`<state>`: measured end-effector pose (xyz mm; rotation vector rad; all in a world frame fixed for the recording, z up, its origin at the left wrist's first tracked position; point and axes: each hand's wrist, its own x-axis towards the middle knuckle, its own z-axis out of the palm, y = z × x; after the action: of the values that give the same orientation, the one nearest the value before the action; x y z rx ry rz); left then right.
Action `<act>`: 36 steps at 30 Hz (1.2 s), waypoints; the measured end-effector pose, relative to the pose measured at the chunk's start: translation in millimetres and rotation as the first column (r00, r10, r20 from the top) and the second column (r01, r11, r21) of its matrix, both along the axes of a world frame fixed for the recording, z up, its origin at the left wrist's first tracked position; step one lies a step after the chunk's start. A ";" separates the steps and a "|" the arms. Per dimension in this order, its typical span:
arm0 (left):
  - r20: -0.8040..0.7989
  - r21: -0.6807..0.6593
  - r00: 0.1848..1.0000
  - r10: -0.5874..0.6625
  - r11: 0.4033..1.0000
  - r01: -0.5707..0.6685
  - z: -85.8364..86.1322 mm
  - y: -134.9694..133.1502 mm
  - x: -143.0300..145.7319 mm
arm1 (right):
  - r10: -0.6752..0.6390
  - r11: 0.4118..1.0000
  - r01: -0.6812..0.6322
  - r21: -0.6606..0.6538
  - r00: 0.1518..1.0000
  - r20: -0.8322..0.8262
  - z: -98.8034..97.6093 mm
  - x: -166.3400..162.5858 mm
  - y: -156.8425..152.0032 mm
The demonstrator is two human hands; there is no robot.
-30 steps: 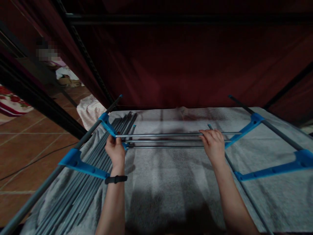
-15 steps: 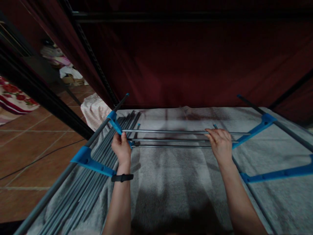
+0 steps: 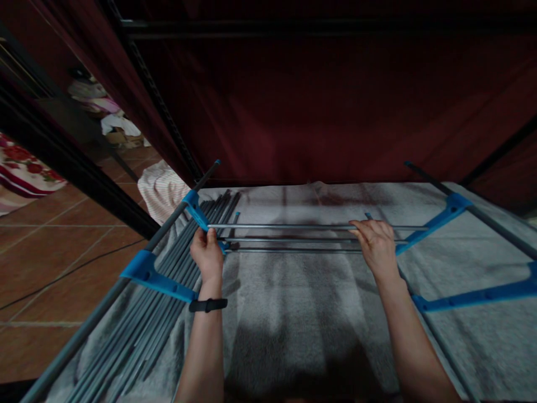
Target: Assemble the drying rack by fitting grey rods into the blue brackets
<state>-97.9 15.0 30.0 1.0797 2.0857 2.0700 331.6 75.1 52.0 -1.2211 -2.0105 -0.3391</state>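
Note:
My left hand (image 3: 207, 254) is closed around the inner end of a blue plastic bracket (image 3: 198, 211) on the left grey side pole (image 3: 126, 280). My right hand (image 3: 376, 243) is closed over thin metal rods (image 3: 285, 238) that run crosswise between the left bracket and a blue bracket on the right (image 3: 436, 221). Three such rods lie parallel between my hands. A black band sits on my left wrist.
A bundle of loose grey rods (image 3: 163, 313) lies along the left side on a grey towel (image 3: 293, 313). More blue brackets (image 3: 157, 277) (image 3: 482, 296) sit nearer me. A dark red curtain hangs behind; tiled floor and a striped cloth (image 3: 161, 190) lie left.
Between the earliest frame and now the view shifted slightly left to right; both hands keep the same hold on bracket and rods. Almost nothing moved in the last half second.

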 end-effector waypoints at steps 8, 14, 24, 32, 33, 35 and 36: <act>-0.003 -0.017 1.000 0.009 1.000 -0.009 8.6 -4.7 9.2 | 0.040 0.999 -0.039 -0.028 0.998 0.040 2.8 3.0 2.0; 0.029 -0.006 1.000 -0.005 1.000 0.005 8.7 -7.6 9.0 | 0.051 0.998 -0.050 -0.041 0.998 0.038 3.8 3.1 2.1; -0.093 -0.067 0.995 0.041 0.997 -0.047 11.4 -9.0 11.9 | 0.060 0.998 -0.060 -0.035 0.998 -0.003 3.6 3.1 0.9; -0.182 -0.098 0.978 0.100 0.988 -0.119 8.5 -6.5 10.9 | 0.072 0.997 -0.072 -0.032 0.997 -0.009 3.0 4.3 1.8; -0.190 -0.100 0.976 0.101 0.988 -0.122 7.7 -6.1 10.9 | 0.072 0.997 -0.073 -0.032 0.997 -0.009 2.9 4.5 1.8; -0.199 -0.091 0.975 0.099 0.989 -0.119 6.2 -5.4 11.4 | 0.073 0.997 -0.074 -0.027 0.997 -0.007 2.9 4.9 1.8; -0.199 -0.083 0.975 0.094 0.990 -0.112 5.5 -5.1 11.7 | 0.075 0.997 -0.075 -0.022 0.997 -0.004 3.0 5.1 1.6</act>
<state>-86.2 9.9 35.5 1.2316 2.3510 1.9570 336.8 76.7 55.0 -1.1552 -2.0566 -0.2785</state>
